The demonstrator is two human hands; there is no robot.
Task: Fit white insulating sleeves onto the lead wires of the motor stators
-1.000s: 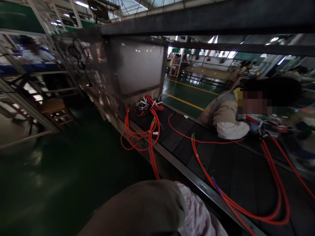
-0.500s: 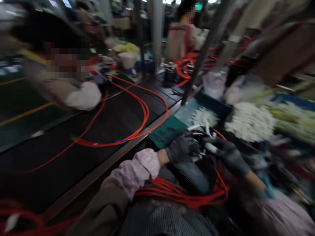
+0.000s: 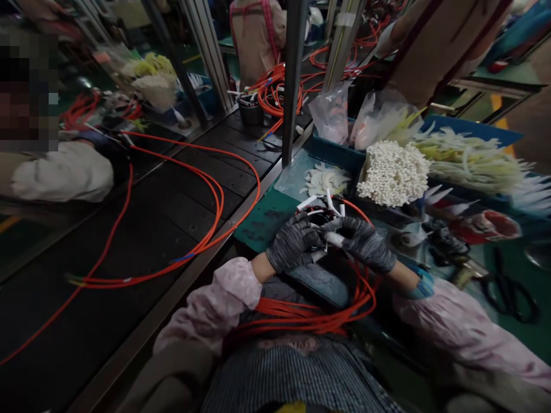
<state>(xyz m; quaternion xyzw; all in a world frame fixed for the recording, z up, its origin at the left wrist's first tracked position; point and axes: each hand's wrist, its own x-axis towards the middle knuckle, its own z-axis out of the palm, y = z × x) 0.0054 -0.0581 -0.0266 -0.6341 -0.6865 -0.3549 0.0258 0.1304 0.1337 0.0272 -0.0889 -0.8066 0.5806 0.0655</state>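
Note:
Both hands wear grey knit gloves with light fingertips and meet over a bundle of wires with white connectors (image 3: 330, 201). My left hand (image 3: 294, 243) has its fingers wrapped round the left side of the bundle. From the right, my right hand (image 3: 365, 242) pinches at the same bundle, close to my left fingertips; the exact part between the fingers is too small to tell. An orange-red cable coil (image 3: 301, 318) hangs from the bundle across my lap. Under the hands lies a dark pad (image 3: 322, 282).
Coiled orange cables (image 3: 219, 201) lie on the black conveyor (image 3: 142, 321) at left, beside a co-worker's sleeve (image 3: 64, 172). A metal post (image 3: 294, 86) stands ahead. At right are white-tipped sticks (image 3: 394, 172), plastic bags (image 3: 331, 115) and black scissors (image 3: 510, 292).
The view has turned to the right and sharpened, so the conveyor and the co-worker sit further left. Both hands remain together at the wire bundle.

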